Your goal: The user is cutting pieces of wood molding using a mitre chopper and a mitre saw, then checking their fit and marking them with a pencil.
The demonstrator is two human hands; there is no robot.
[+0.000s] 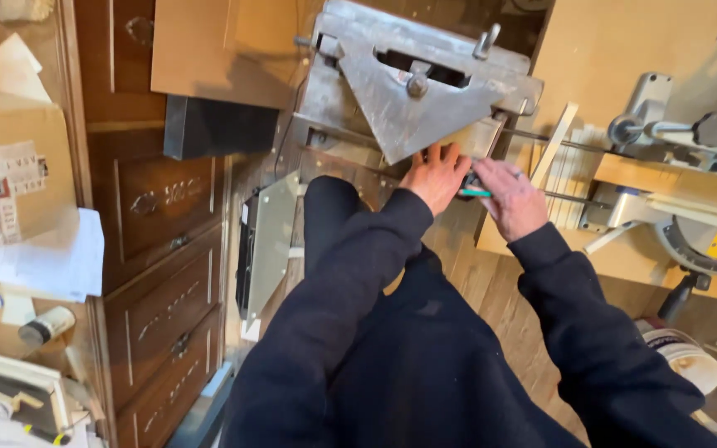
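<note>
My left hand [435, 176] rests flat against the lower edge of a grey metal triangular plate [408, 99], fingers together and pointing up. My right hand [509, 197] sits just to its right, closed around a small tool with a teal-green handle [476, 192] whose tip points left toward the left hand. Both hands are at the base of the metal jig, beside a pale wooden piece [476, 137]. Dark sleeves cover both arms, and my dark-trousered knee [329, 207] is raised below the hands.
A brown wooden drawer cabinet [163, 282] stands at the left, with cardboard box and papers [10, 174] beside it. A miter saw [699, 224] sits at the right on a wooden bench. A white bucket [690, 357] is on the plank floor. A grey metal sheet [271, 241] leans by my knee.
</note>
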